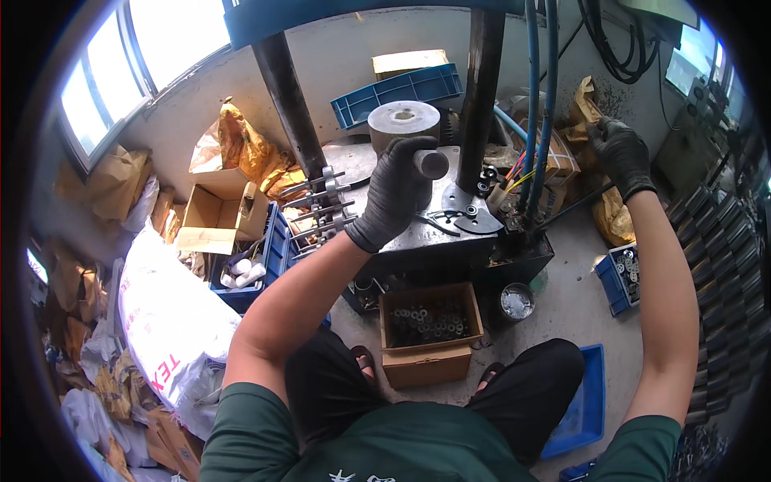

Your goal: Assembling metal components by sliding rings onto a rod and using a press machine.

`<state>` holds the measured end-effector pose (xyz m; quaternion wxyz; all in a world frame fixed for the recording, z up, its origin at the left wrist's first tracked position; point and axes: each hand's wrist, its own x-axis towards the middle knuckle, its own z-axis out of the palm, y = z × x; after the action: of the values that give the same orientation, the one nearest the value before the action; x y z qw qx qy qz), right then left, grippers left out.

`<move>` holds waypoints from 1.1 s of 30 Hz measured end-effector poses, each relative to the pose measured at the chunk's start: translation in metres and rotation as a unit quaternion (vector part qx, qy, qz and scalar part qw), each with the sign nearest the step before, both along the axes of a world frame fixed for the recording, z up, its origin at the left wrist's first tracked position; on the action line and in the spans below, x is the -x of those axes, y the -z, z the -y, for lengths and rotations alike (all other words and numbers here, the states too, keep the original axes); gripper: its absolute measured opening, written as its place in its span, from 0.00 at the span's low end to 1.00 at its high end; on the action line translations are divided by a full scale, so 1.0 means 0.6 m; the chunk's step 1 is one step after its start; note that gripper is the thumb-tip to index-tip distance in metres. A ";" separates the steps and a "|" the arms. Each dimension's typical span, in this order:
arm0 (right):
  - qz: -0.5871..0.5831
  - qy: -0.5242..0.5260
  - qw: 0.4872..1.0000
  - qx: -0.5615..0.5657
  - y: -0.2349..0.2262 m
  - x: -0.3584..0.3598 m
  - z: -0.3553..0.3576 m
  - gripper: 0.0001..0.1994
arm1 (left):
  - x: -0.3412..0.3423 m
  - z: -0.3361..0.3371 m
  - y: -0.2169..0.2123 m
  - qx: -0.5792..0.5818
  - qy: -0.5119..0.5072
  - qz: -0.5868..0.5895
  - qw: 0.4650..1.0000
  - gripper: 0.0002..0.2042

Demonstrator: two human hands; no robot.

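My left hand (397, 189), in a dark glove, is closed around a short grey metal cylinder (431, 163), held over the bed of a press machine (450, 237). Just behind it a large round grey die block (403, 122) stands between the two dark press columns (291, 104). My right hand (617, 153), also gloved, reaches far right into a crumpled brown paper bag (585, 108); what its fingers hold is hidden. A cardboard box of small metal rings (427, 331) sits on the floor between my feet.
Blue hoses (540, 104) run down the right column. Blue crates: one behind the press (397, 92), one by my right knee (582, 406), a small one of parts (622, 277). A metal tin (516, 303), open carton (215, 213), white sack (165, 317) and a rack of threaded rods (321, 205) lie around.
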<state>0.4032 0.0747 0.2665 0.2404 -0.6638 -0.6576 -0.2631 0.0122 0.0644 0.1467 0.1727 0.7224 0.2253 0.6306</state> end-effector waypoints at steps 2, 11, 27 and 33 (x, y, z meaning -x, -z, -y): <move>-0.008 -0.019 1.000 0.003 0.004 0.007 0.035 0.17 | 0.006 0.083 0.051 0.141 0.103 0.060 0.983 0.15; 0.012 -0.326 0.944 0.043 0.132 0.105 0.326 0.11 | 0.036 0.158 0.269 0.607 0.063 0.209 0.764 0.19; -0.636 -0.357 0.633 0.260 0.430 0.358 0.289 0.09 | 0.035 0.093 0.320 0.707 0.094 0.220 0.666 0.22; -0.808 -0.169 0.491 0.279 0.513 0.332 0.262 0.17 | 0.020 0.149 0.267 0.768 0.112 0.248 0.579 0.15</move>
<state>0.2038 -0.0825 -0.0415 0.5087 -0.4945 -0.3139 0.6310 0.0001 -0.0253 -0.0138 0.7817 0.1543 0.4911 0.3520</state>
